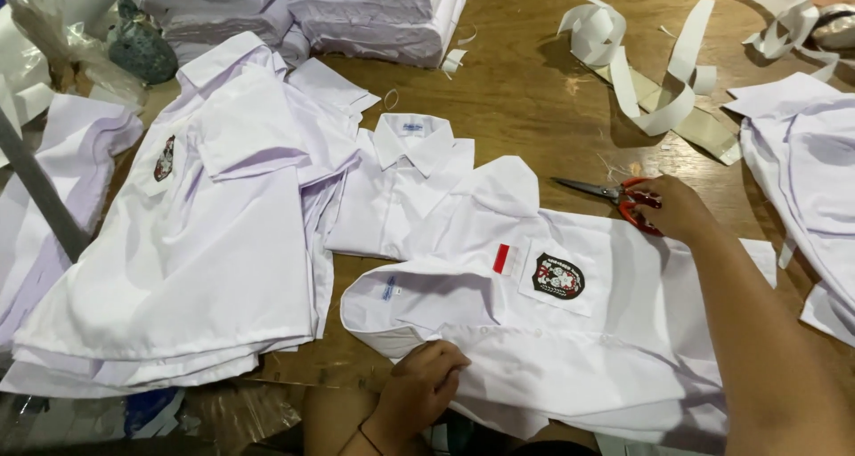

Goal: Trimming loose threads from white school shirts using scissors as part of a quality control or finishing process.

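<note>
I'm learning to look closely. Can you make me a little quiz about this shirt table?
1. True or false: the right hand holds the scissors.
2. What does the left hand rest on? A) the shirt B) the paper strips C) the table
3. What colour are the scissors' handles?

Key: 1 true. 2 A. 3 red.
</note>
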